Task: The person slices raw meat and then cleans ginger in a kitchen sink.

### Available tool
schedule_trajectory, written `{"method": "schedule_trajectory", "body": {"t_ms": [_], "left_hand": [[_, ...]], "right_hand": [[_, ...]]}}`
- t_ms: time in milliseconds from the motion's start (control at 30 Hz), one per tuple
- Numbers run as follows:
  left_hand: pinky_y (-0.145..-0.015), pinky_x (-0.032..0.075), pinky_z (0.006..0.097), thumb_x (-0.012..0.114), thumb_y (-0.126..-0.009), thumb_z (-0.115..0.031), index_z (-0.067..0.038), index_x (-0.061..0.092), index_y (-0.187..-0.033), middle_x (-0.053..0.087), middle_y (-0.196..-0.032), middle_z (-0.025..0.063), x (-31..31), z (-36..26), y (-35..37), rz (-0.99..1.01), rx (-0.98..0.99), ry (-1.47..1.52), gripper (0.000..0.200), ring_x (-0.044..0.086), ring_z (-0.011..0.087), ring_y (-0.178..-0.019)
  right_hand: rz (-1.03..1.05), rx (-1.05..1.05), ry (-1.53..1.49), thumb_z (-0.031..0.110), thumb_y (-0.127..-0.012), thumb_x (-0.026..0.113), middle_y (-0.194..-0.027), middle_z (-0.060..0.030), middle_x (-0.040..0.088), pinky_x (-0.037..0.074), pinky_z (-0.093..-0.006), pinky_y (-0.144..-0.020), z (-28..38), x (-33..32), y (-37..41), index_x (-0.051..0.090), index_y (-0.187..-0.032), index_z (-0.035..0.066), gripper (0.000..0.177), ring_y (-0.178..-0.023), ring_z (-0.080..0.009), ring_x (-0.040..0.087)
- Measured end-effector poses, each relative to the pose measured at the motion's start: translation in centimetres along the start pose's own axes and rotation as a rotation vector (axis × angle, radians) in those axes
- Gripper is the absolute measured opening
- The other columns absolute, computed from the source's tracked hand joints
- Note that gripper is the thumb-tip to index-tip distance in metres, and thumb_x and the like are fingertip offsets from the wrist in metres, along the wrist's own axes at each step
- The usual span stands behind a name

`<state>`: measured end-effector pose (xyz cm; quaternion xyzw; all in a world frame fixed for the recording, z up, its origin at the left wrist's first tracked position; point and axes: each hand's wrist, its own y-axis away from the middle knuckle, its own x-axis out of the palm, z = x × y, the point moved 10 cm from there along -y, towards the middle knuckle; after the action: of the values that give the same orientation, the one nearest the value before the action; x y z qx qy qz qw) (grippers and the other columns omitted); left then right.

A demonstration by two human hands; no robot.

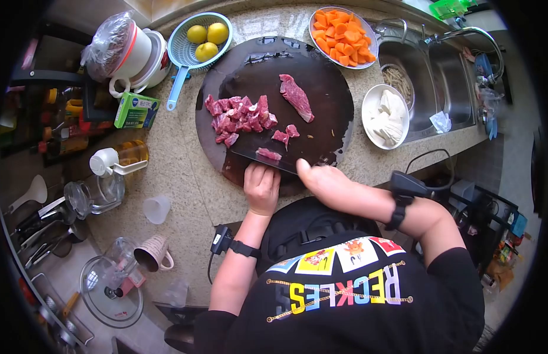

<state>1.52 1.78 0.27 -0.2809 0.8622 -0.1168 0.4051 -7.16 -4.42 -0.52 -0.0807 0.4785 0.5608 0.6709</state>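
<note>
Red meat [240, 115] lies raw on the round, dark, wet board [330, 88]: chunks heaped at left, a long slab aslant at far right, small bits between, a short strip beside the dark, slanting knife [286, 164]

A kitchen (double sink [451, 88], chopping board [332, 97])

Right hand [316, 176] holds a knife [286, 166] (diced meat [241, 115] nearby).

I see three yellow fruits [207, 52] in a blue colander [181, 48], and carrot chunks [343, 38] heaped near the steel sink [448, 82].
</note>
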Motion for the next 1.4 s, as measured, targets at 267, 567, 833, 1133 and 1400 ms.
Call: {"method": "schedule_trajectory", "body": {"t_ms": [267,567,833,1133,1400], "left_hand": [[-0.079,0.045,0.04,0.067,-0.066,0.0,-0.001,0.064,-0.091,0.06,-0.096,0.0123,-0.3,-0.5,-0.1,-0.018,0.013,-0.019,0.026,0.055,0.0335,-0.09],[-0.08,0.044,0.0408,0.067,-0.067,0.0,-0.001,0.063,-0.089,0.059,-0.096,0.0125,-0.4,-0.6,0.5,-0.048,0.03,-0.034,0.022,0.054,0.0335,-0.092],[-0.08,0.044,0.0386,0.066,-0.069,0.0,-0.001,0.063,-0.086,0.057,-0.094,0.0113,-0.9,-1.4,-0.1,-0.035,0.035,-0.035,0.017,0.054,0.0306,-0.09],[-0.08,0.046,0.0378,0.066,-0.07,0.003,0.0,0.064,-0.09,0.059,-0.095,0.0121,-2.8,-2.1,0.9,-0.095,0.051,0.011,0.02,0.057,0.0299,-0.091],[-0.085,0.046,0.04,0.065,-0.069,0.002,0.001,0.064,-0.091,0.059,-0.097,0.0122,-1.7,-1.2,1.1,-0.032,0.051,-0.019,0.022,0.056,0.0316,-0.096]], "right_hand": [[-0.019,0.049,-0.022,0.0,-0.077,0.047,-0.064,-0.0223,0.059,0.049,-0.047,-0.055,-1.1,0.3,2.7,0.034,-0.091,-0.002,0.019,-0.065,-0.0411,0.061],[-0.076,0.003,0.027,-0.003,-0.073,0.051,-0.067,-0.0221,0.059,0.049,-0.0458,-0.056,0.9,0.2,0.5,0.035,-0.091,-0.002,0.024,-0.068,-0.0399,0.062],[-0.179,0.04,0.021,-0.003,-0.075,0.05,-0.067,-0.0227,0.058,0.047,-0.0489,-0.056,-2.2,-2.2,3.2,0.034,-0.092,0.0,0.023,-0.066,-0.0418,0.059],[-0.216,-0.063,-0.011,0.004,-0.082,0.047,-0.064,-0.0211,0.055,0.043,-0.05,-0.052,-0.6,-3.1,6.7,0.032,-0.094,0.001,0.02,-0.063,-0.0435,0.055],[0.025,0.013,0.1,0.003,-0.081,0.043,-0.066,-0.021,0.058,0.047,-0.0476,-0.056,-1.0,-0.4,7.4,0.037,-0.097,0.0,0.018,-0.066,-0.04,0.06]]}}
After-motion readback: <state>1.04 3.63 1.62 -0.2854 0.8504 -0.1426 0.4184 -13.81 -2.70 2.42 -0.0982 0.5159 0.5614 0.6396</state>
